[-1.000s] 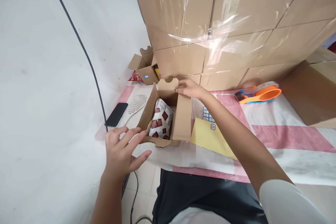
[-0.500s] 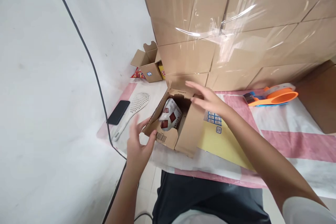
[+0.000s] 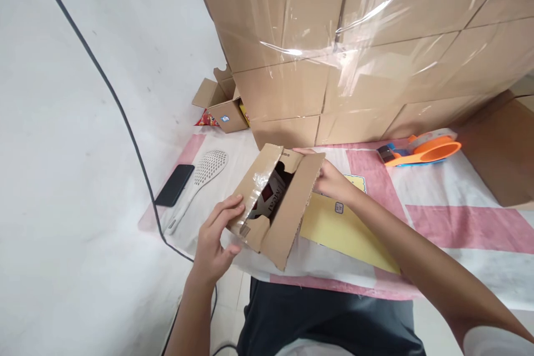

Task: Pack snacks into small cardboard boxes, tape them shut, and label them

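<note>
A small cardboard box (image 3: 292, 206) sits on the table edge, its two long flaps tilted inward over a gap. Through the gap shows a white and dark-red printed packet (image 3: 269, 196). My left hand (image 3: 217, 233) rests its fingers on the taped left flap (image 3: 256, 183), the thumb apart below. Behind the right flap, my right hand (image 3: 331, 181) is against the box's right side. Most of its fingers are hidden; one shows at the box's far edge.
A yellow sheet (image 3: 346, 231) lies right of the box. Leftward are a white slotted ladle (image 3: 208, 169) and a black phone (image 3: 175, 184). Another open box (image 3: 227, 114) stands behind. An orange tape dispenser (image 3: 434, 150) lies before film-wrapped cartons (image 3: 287, 92). A dark cable (image 3: 120, 105) hangs left.
Both long flaps have folded inward, covering much of the packet. My left hand has moved onto the left flap; my right hand has gone down behind the right flap. The view has shifted slightly.
</note>
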Available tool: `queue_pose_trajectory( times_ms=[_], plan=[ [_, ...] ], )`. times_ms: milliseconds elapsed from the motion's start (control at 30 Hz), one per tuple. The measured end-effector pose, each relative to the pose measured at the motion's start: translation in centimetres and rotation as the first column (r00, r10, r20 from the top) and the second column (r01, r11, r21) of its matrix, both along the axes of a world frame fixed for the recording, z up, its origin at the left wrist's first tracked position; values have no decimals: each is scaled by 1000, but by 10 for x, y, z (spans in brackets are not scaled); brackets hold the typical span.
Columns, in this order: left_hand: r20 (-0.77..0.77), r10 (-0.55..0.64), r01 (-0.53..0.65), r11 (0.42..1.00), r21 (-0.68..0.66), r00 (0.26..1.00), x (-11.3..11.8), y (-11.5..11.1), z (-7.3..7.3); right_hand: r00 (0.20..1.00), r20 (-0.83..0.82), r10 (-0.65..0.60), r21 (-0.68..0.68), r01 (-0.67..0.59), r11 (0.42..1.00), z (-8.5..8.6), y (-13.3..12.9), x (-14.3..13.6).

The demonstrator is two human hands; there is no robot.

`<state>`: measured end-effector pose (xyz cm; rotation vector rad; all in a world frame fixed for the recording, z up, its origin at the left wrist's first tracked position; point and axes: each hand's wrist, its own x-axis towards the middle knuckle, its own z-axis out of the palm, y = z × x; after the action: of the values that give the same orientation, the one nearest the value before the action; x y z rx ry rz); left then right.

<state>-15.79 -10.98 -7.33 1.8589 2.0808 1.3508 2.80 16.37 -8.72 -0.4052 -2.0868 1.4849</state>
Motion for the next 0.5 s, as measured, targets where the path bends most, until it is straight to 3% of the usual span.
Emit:
queue_pose_trajectory(
  times_ms=[67, 233, 367, 500],
  plan=[
    [10, 60, -60, 997, -41, 998, 4, 1, 6, 999, 32, -4, 36, 2, 999, 7, 2, -6],
    [-50, 170, -173, 983, -64, 984, 14, 6, 15, 995, 87, 55, -18, -54, 998, 19, 3, -5],
    [-48, 191, -195, 977, -89, 980, 20, 10, 20, 986, 127, -110, -127, 126, 984, 24, -3, -19],
    [-191, 233, -270, 944, -191, 953, 32, 16, 24, 952, 208, -224, -178, 262, 948, 28, -10, -36]
  ],
)
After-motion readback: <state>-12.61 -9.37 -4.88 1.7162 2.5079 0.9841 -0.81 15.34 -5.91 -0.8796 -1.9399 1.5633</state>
